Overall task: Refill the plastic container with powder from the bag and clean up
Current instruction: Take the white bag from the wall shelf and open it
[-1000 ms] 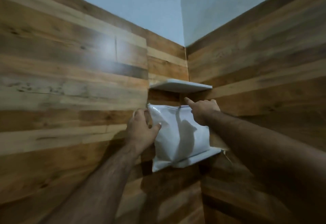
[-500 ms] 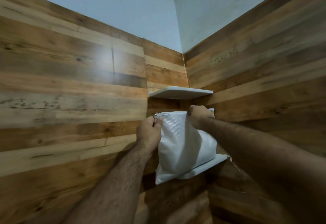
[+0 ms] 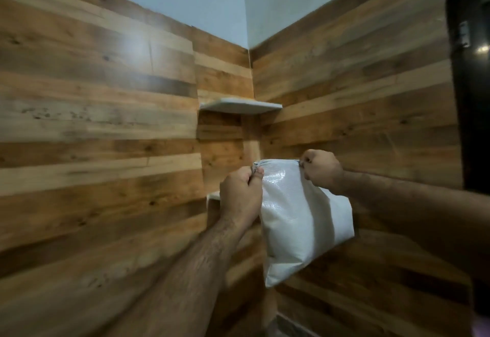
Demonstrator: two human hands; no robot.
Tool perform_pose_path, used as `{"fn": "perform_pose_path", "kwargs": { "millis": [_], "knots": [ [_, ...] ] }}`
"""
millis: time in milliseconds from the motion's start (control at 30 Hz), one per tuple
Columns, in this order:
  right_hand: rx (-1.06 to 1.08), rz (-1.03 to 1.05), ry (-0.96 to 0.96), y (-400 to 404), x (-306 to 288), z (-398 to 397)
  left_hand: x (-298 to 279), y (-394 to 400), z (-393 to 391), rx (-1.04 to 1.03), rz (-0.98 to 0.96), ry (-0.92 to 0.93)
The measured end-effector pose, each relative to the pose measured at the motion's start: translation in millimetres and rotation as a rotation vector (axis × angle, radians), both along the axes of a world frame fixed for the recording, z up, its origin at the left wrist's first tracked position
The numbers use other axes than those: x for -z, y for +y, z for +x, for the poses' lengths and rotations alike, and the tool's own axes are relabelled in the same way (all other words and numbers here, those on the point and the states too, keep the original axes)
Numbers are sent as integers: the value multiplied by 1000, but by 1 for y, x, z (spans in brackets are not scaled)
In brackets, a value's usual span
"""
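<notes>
A white woven bag (image 3: 299, 220) hangs in the air in front of the wood-panelled corner. My left hand (image 3: 240, 193) grips its top left corner and my right hand (image 3: 320, 171) pinches its top right corner. The bag's top edge is stretched between the two hands. The bag sags, bulging at the bottom. Behind my left hand, only a sliver of the lower white corner shelf (image 3: 213, 195) shows. No plastic container is in view.
An upper white corner shelf (image 3: 240, 105) is fixed to the wooden walls above the bag. A dark door or panel (image 3: 470, 84) stands at the right edge. Wood-plank walls close in on the left and right.
Both hands have lifted the bag off the lower shelf and drawn it towards me and to the right. A second ago the hands only rested on the bag as it stood on the shelf.
</notes>
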State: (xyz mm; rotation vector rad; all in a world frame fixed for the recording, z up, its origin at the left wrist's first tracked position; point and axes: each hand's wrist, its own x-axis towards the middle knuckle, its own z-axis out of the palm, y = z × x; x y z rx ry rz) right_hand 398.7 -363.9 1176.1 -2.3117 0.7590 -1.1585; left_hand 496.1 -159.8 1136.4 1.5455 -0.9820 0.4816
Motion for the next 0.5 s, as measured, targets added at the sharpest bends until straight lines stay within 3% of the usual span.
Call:
{"fn": "perform_pose_path", "kwargs": {
  "millis": [300, 500],
  "knots": [
    [-70, 215, 343, 50, 210, -186, 237, 67, -157, 99, 172, 212],
    [-143, 183, 575, 91, 337, -254, 378, 122, -253, 49, 257, 434]
  ]
}}
